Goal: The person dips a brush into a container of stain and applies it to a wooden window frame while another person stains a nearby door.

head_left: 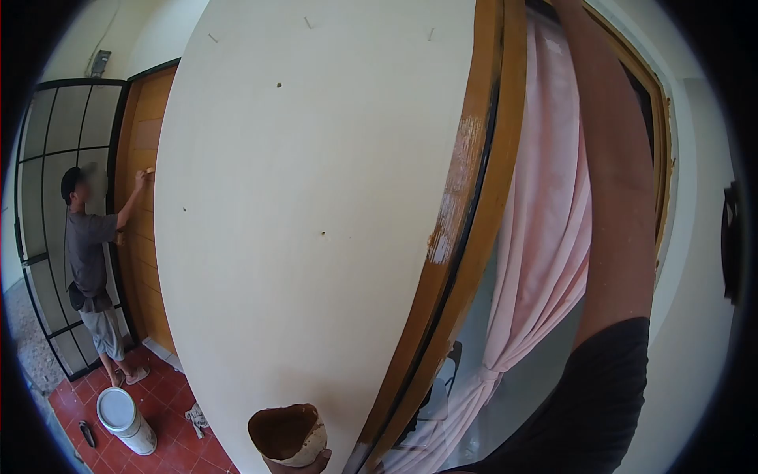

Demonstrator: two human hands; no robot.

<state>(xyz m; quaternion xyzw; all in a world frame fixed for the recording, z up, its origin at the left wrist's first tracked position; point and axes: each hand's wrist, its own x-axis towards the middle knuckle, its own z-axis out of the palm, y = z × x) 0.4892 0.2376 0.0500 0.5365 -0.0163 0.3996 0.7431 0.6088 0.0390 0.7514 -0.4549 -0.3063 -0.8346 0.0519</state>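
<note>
My left hand (321,462) shows only in part at the bottom edge, its fingers closed around a cut-off paint cup (309,445). The cup has a ragged rim, pale stained sides and brown liquid inside. On the right, my right arm (620,182) reaches straight up past the top edge, and the hand itself is out of the picture. Beside that arm runs a brown wooden window frame (491,103). A wet, glossy brown patch (454,197) with white glints lies on its left face.
A cream wall (316,158) with nails and small holes fills the middle. Behind the window hangs a pink curtain (545,205). At left, a person (91,253) in a cap touches a wooden door (148,229). A white bucket (130,423) stands on red tiles near a cloth (196,419).
</note>
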